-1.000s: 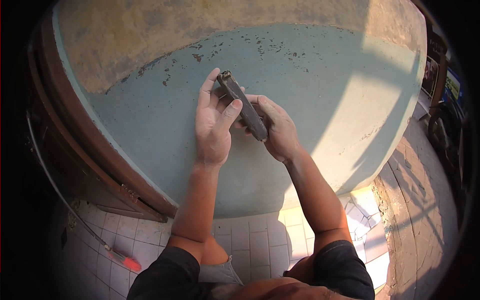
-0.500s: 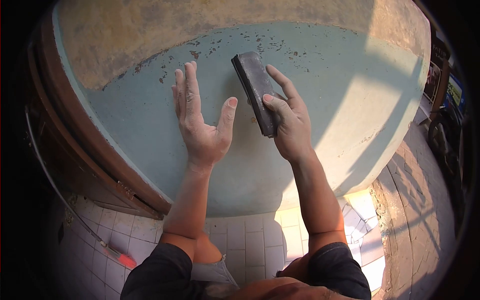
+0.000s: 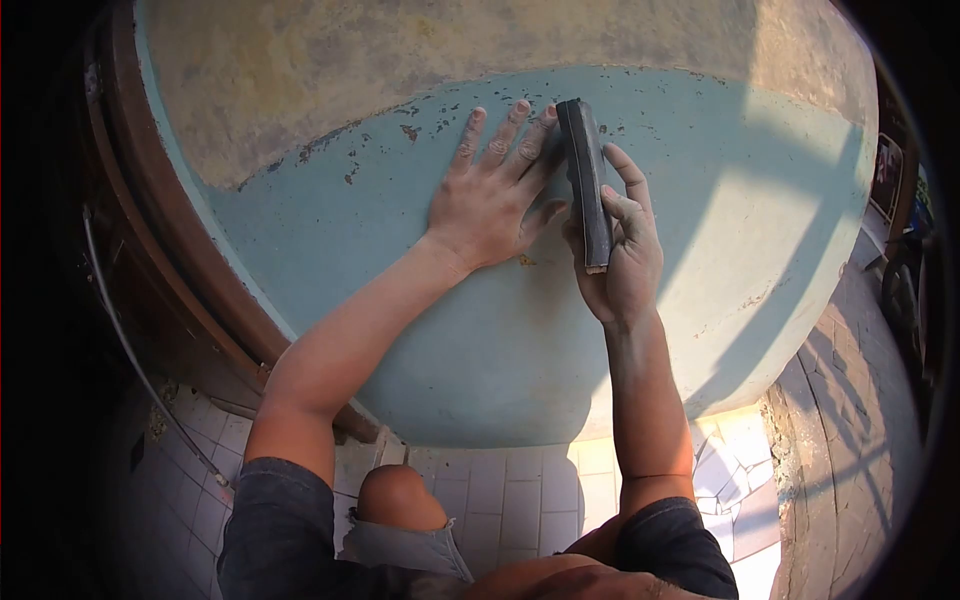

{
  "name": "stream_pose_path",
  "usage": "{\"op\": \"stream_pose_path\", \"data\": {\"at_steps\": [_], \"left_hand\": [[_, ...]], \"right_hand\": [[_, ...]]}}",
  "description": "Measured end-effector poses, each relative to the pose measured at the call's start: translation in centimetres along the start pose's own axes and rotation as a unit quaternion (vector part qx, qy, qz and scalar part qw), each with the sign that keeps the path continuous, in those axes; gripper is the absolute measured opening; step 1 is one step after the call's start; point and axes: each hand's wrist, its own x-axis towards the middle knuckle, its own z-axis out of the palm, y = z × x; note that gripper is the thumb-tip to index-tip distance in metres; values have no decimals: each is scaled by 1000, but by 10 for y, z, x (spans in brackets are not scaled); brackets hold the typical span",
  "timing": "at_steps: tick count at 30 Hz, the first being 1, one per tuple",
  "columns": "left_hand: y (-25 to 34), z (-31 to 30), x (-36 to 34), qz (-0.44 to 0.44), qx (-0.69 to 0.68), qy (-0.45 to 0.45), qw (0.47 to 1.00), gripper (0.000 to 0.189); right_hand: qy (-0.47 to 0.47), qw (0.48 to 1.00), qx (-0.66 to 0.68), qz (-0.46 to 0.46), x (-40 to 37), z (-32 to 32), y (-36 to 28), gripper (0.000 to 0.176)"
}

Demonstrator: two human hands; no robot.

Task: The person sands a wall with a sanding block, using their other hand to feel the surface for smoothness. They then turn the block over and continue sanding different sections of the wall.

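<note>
A dark, oblong block (image 3: 588, 185) stands nearly upright in my right hand (image 3: 628, 245), with the thumb on its near face and a finger raised along its right side. Dust coats the fingers of both hands. To the left of the block, my left hand (image 3: 490, 195) is spread with its back toward me, over the pale blue-green wall (image 3: 480, 330). Its fingertips point up, close to the block's upper left edge. Whether the palm touches the wall cannot be made out.
Chipped paint borders the wall's bare tan upper band (image 3: 420, 50). A brown wooden frame (image 3: 190, 270) runs down the left, beside a thin curved cable (image 3: 135, 360). White floor tiles (image 3: 505, 500) lie below, and sunlit paving (image 3: 840, 420) is at the right.
My left hand has moved right and turned from upright with its palm facing sideways to spread over the wall. The right hand and block have shifted slightly right, and the block is more upright.
</note>
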Motion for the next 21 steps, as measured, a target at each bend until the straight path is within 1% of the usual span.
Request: {"op": "stream_pose_path", "data": {"at_steps": [1, 3, 6, 7, 9, 10, 11, 12, 13, 14, 15, 17, 18, 19, 21], "left_hand": [[-1, 1, -3, 0, 2, 0, 1000, 71], [-8, -3, -9, 115, -28, -39, 992, 71], [-34, -19, -3, 101, -15, -33, 994, 73], [-44, -23, -2, 96, -11, -34, 995, 73], [-65, -30, -1, -3, 39, -1, 999, 73], [-77, -31, -5, -7, 43, -4, 999, 73], [-89, -30, -11, -39, 51, 23, 998, 74], [-98, -30, -18, -69, 58, 50, 995, 75], [-107, -31, -27, -69, 61, 46, 995, 75], [-116, -32, -36, -83, 61, 53, 993, 74], [-121, -32, -43, -99, 63, 60, 991, 74], [-124, -29, -57, -110, 62, 47, 991, 74], [-125, -31, -60, -118, 58, 37, 991, 74], [-124, -31, -62, -120, 63, 33, 990, 74], [-118, -27, -61, -129, 41, 47, 990, 74]], "right_hand": [[28, 999, 15, -5, 0, 1, -1, 50], [14, 1000, 25, -7, 2, -6, -3, 48], [21, 998, 28, -44, -1, -6, -10, 49], [15, 999, 30, -40, 0, -7, -13, 49], [17, 997, 29, -63, -2, -10, -20, 48], [40, 997, 26, -65, -3, -6, -25, 48], [38, 997, 29, -61, -3, -7, -26, 48], [45, 996, 3, -75, -3, -10, -28, 48], [54, 994, -23, -89, -3, -12, -30, 49], [58, 994, -1, -91, -4, -9, -32, 61], [57, 995, 2, -87, -5, -11, -32, 61], [36, 994, -44, -95, -8, -16, -30, 77], [48, 994, -49, -85, -8, -15, -32, 88], [45, 995, -44, -81, -9, -13, -32, 88], [77, 992, -52, -80, -10, -9, -30, 85]]}}
